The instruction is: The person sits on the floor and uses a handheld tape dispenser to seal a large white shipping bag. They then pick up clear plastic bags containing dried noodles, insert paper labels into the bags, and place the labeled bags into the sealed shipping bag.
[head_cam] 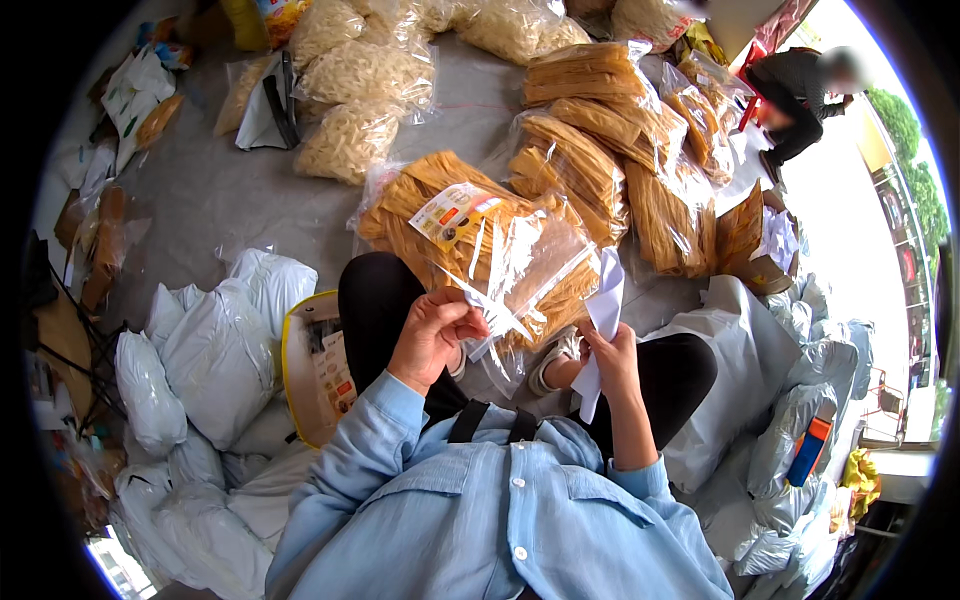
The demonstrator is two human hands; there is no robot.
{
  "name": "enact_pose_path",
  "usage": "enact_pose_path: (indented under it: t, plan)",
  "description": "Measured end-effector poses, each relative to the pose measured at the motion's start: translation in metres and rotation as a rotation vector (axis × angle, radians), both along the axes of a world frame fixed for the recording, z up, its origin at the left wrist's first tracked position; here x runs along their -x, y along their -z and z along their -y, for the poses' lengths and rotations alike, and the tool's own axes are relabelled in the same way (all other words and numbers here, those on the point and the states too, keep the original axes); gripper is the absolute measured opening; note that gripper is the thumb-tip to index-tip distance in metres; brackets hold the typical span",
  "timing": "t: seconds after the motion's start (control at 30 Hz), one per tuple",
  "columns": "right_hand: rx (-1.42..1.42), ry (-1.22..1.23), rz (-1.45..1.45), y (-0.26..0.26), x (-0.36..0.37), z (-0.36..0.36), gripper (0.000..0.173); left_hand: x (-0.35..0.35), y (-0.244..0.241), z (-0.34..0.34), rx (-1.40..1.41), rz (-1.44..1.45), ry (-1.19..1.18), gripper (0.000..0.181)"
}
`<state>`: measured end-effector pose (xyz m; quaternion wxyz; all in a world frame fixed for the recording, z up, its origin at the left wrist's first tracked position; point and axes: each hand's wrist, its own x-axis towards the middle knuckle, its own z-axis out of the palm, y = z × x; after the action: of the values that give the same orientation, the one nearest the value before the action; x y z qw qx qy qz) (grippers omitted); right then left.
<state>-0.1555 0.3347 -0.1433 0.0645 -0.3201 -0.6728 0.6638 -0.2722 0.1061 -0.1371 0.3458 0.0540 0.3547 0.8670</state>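
My left hand (435, 334) has thumb and fingers pinched together at the end of a thin white strip (499, 311). Glare hides where this strip meets the clear plastic bag (551, 274) beneath it. In my right hand (611, 352) is a folded white paper (606, 292), held upright between thumb and fingers. Below both hands, between my knees, a large bag of dried tan sticks, possibly tofu skin (420, 187), lies on the floor. A printed label card (454, 214) rests on it and bears writing.
Bags of tan sticks (577, 165) and pale dried strips (352, 142) lie ahead. White mailer bags (217, 360) heap on the left, grey ones (787, 427) on the right. A yellow-rimmed container (307, 375) stands by my left knee, a cardboard box (750, 240) at right. A person (795, 90) sits farther off.
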Motion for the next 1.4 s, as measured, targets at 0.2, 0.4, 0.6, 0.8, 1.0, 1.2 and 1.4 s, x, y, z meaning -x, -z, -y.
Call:
enact_pose_path:
  t: [0.2,0.4,0.6,0.8,1.0,1.2,1.4]
  plan:
    - [-0.144,-0.287,-0.264,-0.05,0.01,0.038,0.025,-0.019,-0.013,-0.018,0.282,-0.231,0.085,0.009]
    - [-0.052,-0.358,-0.084,-0.049,0.011,0.038,0.031,-0.033,-0.001,-0.027,0.387,-0.351,0.191,0.006]
    - [0.328,-0.363,-0.121,-0.027,-0.002,0.026,0.023,-0.037,-0.002,-0.03,0.406,-0.425,0.292,0.004]
    - [0.541,-0.369,-0.039,-0.01,-0.007,0.02,0.025,-0.035,-0.004,-0.031,0.441,-0.44,0.362,0.005]
    - [0.626,-0.216,-0.103,-0.012,-0.01,0.022,0.022,-0.033,0.0,-0.025,0.276,-0.155,0.289,0.009]
    - [0.265,-0.022,-0.033,0.017,-0.008,-0.012,0.018,-0.02,0.0,-0.011,-0.224,0.117,-0.007,0.021]
    - [-0.66,0.124,-0.303,-0.021,0.001,-0.004,0.019,-0.009,0.009,-0.008,-0.108,0.088,-0.03,0.012]
